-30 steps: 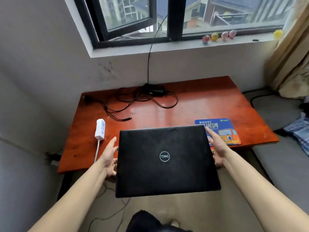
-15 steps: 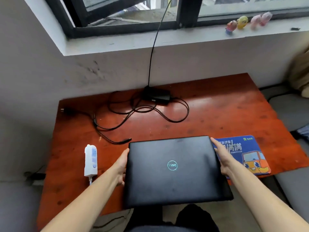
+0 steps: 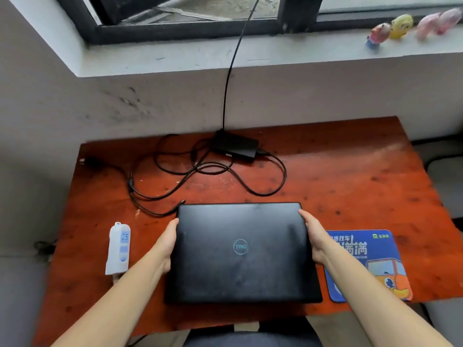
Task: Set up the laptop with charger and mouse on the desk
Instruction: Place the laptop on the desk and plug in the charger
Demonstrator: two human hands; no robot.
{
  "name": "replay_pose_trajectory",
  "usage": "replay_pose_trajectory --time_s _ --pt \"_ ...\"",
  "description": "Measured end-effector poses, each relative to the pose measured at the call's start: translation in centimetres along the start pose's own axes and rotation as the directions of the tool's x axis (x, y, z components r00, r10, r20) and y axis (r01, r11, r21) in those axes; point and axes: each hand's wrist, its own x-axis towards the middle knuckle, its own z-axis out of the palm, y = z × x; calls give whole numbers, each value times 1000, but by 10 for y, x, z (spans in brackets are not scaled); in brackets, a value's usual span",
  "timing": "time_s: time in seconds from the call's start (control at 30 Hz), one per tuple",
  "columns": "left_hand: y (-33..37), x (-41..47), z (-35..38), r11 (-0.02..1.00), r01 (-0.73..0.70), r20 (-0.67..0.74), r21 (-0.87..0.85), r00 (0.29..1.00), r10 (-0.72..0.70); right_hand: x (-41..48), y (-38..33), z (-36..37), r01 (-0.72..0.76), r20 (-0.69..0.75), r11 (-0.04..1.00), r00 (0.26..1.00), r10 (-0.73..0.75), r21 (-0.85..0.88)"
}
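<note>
A closed black laptop [image 3: 241, 251] lies flat at the front middle of the red-brown desk [image 3: 338, 176]. My left hand [image 3: 166, 242] holds its left edge and my right hand [image 3: 314, 237] holds its right edge, fingers under the sides. The black charger brick [image 3: 235, 146] sits at the back of the desk, its loose cables [image 3: 208, 171] curling toward the laptop's back left corner. A blue mouse pad [image 3: 375, 261] lies just right of the laptop. No mouse is in view.
A white power strip [image 3: 118, 247] lies on the desk left of the laptop. A black cord [image 3: 231, 63] runs from the charger up over the windowsill [image 3: 275, 56], where small toy figures [image 3: 390, 27] stand. A wall borders the desk's back and left.
Both hands have carried the laptop forward and down from the air in front of the desk onto the desk top. My view has moved closer to the desk.
</note>
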Motion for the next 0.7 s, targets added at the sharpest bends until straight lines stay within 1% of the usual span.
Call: replay_pose_trajectory --time_s 0.1,0.2,0.33,0.47,0.6,0.7 --pt "-4 4 5 999 -28 -31 -28 999 28 -2 3 -1 58 -19 998 998 -59 -23" --pt "-9 6 11 999 -35 -50 -39 998 33 -3 2 -5 113 -8 993 994 -113 -20" --pt "-14 2 24 998 -47 -48 -42 998 45 -2 -1 -19 131 -34 990 991 -133 -49" --pt "-19 -2 41 999 -40 -67 13 997 41 1 -4 -29 148 -69 987 986 -152 -59" --pt "-22 -7 50 998 -47 -110 40 993 51 3 -4 -31 199 -131 967 967 -221 -158" --pt "-23 -13 51 995 -49 -121 81 991 59 1 0 -28 206 -181 945 950 -255 -254"
